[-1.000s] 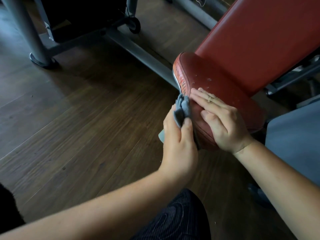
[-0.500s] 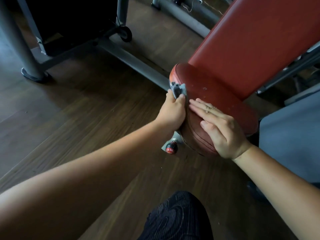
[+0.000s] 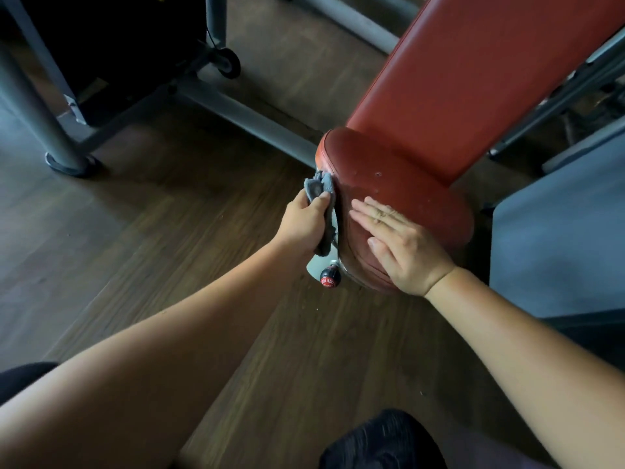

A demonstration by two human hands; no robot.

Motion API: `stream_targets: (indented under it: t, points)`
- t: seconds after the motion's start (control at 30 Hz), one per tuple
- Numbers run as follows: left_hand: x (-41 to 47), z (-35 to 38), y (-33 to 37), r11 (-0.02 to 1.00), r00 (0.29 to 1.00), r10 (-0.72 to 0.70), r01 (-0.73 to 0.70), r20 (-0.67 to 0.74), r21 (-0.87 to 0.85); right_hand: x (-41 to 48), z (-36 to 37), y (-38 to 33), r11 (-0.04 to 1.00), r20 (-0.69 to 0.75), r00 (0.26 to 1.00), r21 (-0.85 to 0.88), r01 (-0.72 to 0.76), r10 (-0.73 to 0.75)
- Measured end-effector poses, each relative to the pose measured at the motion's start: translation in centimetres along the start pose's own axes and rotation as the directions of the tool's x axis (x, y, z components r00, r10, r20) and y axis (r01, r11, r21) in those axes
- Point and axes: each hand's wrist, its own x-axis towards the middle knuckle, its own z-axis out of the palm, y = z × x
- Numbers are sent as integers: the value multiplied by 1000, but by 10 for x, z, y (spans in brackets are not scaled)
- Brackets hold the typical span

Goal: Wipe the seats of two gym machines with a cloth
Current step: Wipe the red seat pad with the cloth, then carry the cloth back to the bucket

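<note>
- Wooden floor (image 3: 169, 231) lies under a red seat (image 3: 399, 198).
- Left hand (image 3: 306, 220) grips a grey cloth (image 3: 319, 187) against its side edge.
- Right hand (image 3: 402, 245) rests flat on top, fingers (image 3: 372, 214) straight.

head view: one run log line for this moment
left hand grips cloth against seat edge | right hand flat on seat top | phase: wiping edge

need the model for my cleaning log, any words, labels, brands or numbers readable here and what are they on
White lettering on the red band of the black knob below the front edge of the red seat: too small and blurred to read.
Nothing else in this view carries readable words, numbers or signs.
</note>
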Motion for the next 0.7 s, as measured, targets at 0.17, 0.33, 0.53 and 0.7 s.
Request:
stream_targets:
  t: [0.17, 0.33, 0.53, 0.7]
  points:
    - [-36, 6, 56, 997, 996, -56, 60, -72, 53, 11, -44, -32, 926, 35, 942, 172, -335, 334]
    - [-91, 42, 136, 994, 994, -63, 70, -88, 79, 39, -133, -78, 432, 102, 653, 672, -602, 751]
    - [-174, 85, 228, 993, 990, -103, 109, -99, 52, 48, -240, -119, 136, 184, 547, 860, -492, 816]
    - [-243, 110, 279, 969, 967, -242, 238, -83, -58, 26, -304, -140, 34, 198, 506, 910, -413, 839]
